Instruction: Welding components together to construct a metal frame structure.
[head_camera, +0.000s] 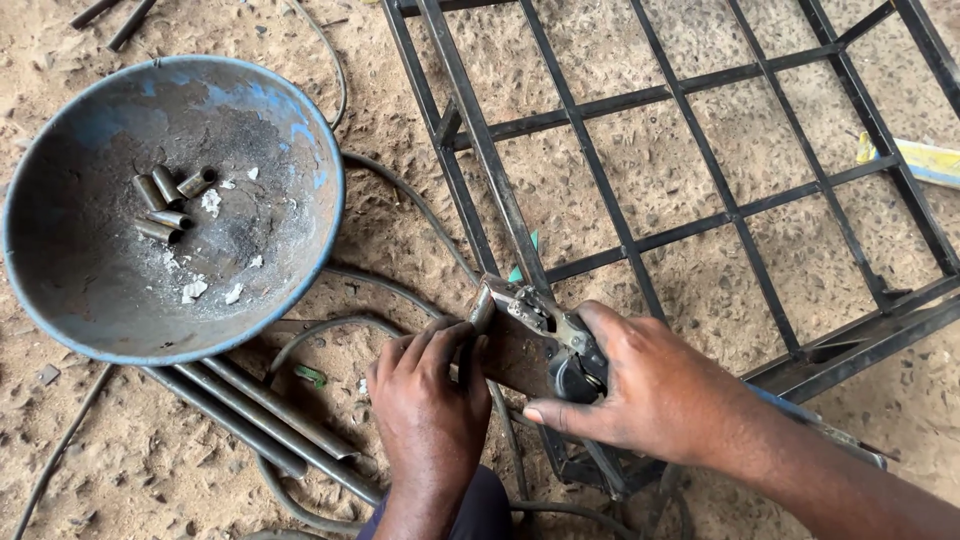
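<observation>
Pinching a short metal tube (481, 312) against the black steel frame (520, 235), the left hand (430, 405) steadies it; the right hand (655, 390) grips closed around the locking clamp (560, 345). Rigid, heavy, best held near the joint.

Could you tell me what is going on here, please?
A person crouches over a black metal grille lying on sandy ground. The right hand grips a locking clamp on the grille's corner, while the left hand holds a short tube against it. A blue bowl nearby holds more short tubes.
</observation>
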